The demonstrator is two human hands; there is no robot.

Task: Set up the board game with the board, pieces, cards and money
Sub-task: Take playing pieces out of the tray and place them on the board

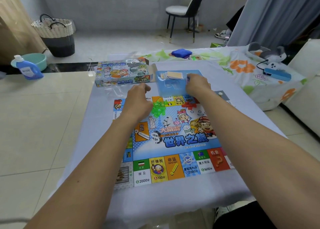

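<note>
Board [173, 142] laid flat; green houses [158, 107], red houses [190, 105] heaped on it; step: emptying blue tray [171, 87]; right hand [197, 86] reaches in, hold unclear; left hand [138, 99] loosely curled, empty; next, probably: lift cards [174, 75].

Bright, even daylight all round, soft shadows under my arms. Wide-angle bend at the edges; my hands slightly blurred.
</note>
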